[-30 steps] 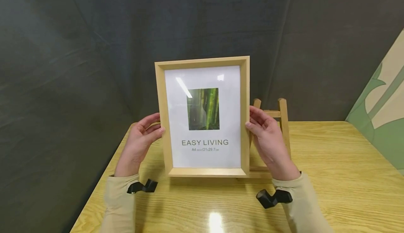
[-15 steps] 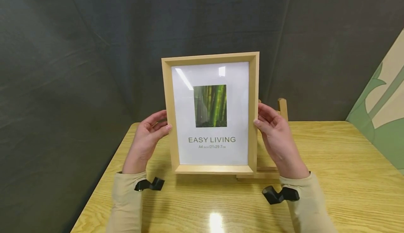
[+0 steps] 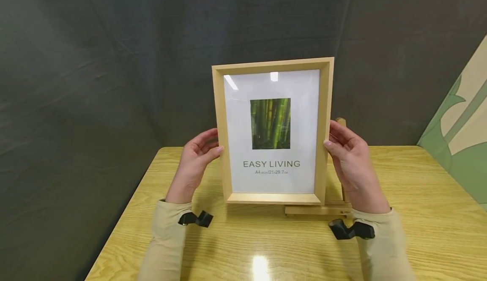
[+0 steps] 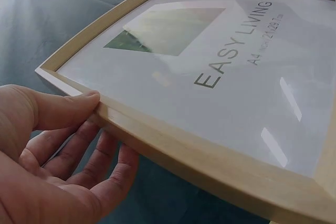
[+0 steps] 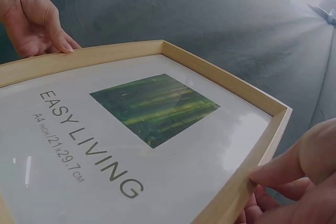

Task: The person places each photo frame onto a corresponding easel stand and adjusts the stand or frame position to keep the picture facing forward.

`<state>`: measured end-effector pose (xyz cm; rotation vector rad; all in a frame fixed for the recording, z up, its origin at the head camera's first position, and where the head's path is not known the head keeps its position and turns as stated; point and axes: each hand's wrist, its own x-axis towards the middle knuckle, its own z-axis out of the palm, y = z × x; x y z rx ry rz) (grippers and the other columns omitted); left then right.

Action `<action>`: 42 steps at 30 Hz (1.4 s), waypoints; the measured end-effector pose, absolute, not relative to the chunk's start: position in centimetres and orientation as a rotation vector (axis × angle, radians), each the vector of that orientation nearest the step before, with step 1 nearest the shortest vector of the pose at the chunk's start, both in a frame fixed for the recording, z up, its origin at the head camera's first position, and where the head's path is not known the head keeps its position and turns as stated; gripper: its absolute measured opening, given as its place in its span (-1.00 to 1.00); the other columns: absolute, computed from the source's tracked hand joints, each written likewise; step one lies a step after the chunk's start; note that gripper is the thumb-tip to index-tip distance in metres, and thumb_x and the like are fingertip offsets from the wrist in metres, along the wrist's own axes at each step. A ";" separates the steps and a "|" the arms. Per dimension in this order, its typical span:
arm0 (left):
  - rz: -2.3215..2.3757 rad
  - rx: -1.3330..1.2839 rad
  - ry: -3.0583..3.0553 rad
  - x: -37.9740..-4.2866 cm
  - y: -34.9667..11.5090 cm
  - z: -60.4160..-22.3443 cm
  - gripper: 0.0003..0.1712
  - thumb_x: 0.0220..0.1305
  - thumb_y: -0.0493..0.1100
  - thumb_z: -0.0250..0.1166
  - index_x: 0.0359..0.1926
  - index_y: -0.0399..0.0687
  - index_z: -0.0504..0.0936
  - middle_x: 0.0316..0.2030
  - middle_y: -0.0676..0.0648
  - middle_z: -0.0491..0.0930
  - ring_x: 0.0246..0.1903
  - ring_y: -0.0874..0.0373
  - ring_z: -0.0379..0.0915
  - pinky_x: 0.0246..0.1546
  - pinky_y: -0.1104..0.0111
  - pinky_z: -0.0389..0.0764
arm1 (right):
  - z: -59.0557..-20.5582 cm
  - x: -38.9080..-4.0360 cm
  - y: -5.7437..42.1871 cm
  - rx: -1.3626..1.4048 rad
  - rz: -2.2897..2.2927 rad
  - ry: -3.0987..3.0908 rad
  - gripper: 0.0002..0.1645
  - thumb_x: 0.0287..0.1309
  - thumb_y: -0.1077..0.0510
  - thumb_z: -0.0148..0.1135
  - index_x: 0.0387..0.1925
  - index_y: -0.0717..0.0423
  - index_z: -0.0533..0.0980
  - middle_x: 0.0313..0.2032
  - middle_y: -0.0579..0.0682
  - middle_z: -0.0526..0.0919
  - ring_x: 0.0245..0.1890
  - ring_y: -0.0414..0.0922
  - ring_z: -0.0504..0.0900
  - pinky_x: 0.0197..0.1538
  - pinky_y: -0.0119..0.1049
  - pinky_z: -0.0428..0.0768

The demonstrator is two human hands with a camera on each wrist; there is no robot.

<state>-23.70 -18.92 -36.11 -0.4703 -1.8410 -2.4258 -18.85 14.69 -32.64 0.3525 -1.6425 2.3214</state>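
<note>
A light wooden picture frame (image 3: pixel 274 198) is held upright above the table, tilted slightly, its glazed front facing me. Behind the glass is a white sheet with a green bamboo picture and the words EASY LIVING. My left hand (image 3: pixel 195 162) grips its left side, thumb on the front edge and fingers behind, as the left wrist view also shows. On the opposite side my right hand (image 3: pixel 354 165) pinches the edge the same way. Behind the frame stands a small wooden easel (image 3: pixel 304 210), mostly hidden; its lower ledge and one post top show.
The wood-grain table (image 3: pixel 418 230) spreads under both hands. A dark grey cloth (image 3: pixel 114 61) hangs behind it. At the right is a wall panel (image 3: pixel 460 133) painted with green leaf shapes.
Both hands have carried the picture frame to the right and slightly upward, so it now covers more of the easel's upper part. The grip looks the same throughout.
</note>
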 end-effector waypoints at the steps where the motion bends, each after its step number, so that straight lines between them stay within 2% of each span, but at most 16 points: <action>1: -2.428 -0.476 -1.836 -23.8 -18.6 -36.1 -0.46 0.15 -0.54 0.26 0.19 -0.39 0.43 -0.02 -0.11 0.55 -0.10 0.02 0.48 -0.21 0.39 0.59 | -32.7 -18.9 14.9 0.357 2.327 -1.626 -0.48 0.20 0.52 0.09 0.21 0.36 0.37 -0.01 0.13 0.42 -0.07 -0.09 0.47 -0.07 -0.47 0.55; 7: -2.425 -0.497 -1.815 -24.3 -17.0 -36.0 -0.47 0.14 -0.55 0.26 0.17 -0.38 0.46 -0.02 -0.12 0.56 -0.13 0.08 0.50 -0.22 0.41 0.58 | -32.9 -19.0 16.4 0.400 2.388 -1.513 -0.46 0.17 0.57 0.08 0.21 0.39 0.38 -0.02 0.15 0.46 -0.09 -0.08 0.51 -0.08 -0.44 0.57; 14: -2.381 -0.541 -1.821 -24.7 -15.2 -35.9 -0.48 0.12 -0.53 0.29 0.15 -0.36 0.50 0.01 -0.17 0.56 -0.13 0.05 0.50 -0.19 0.40 0.58 | -33.1 -19.1 18.0 0.437 2.401 -1.450 -0.47 0.16 0.63 0.00 0.19 0.42 0.39 -0.05 0.17 0.50 -0.12 -0.07 0.56 -0.13 -0.42 0.59; 31: -2.378 -0.618 -1.794 -24.6 -11.9 -36.8 -0.50 0.10 -0.52 0.32 0.11 -0.33 0.53 -0.01 -0.18 0.58 -0.15 0.06 0.52 -0.20 0.40 0.59 | -33.7 -18.6 21.3 0.396 2.367 -1.475 -0.44 0.16 0.61 0.03 0.22 0.43 0.35 -0.03 0.18 0.49 -0.12 -0.06 0.55 -0.16 -0.42 0.60; 42: -2.399 -0.610 -1.749 -24.3 -10.0 -37.2 -0.49 0.08 -0.55 0.32 0.11 -0.37 0.52 -0.02 -0.21 0.59 -0.16 0.07 0.53 -0.21 0.40 0.59 | -33.8 -18.6 23.1 0.442 2.402 -1.416 -0.42 0.15 0.67 -0.06 0.23 0.48 0.32 -0.04 0.20 0.53 -0.13 -0.05 0.57 -0.19 -0.39 0.61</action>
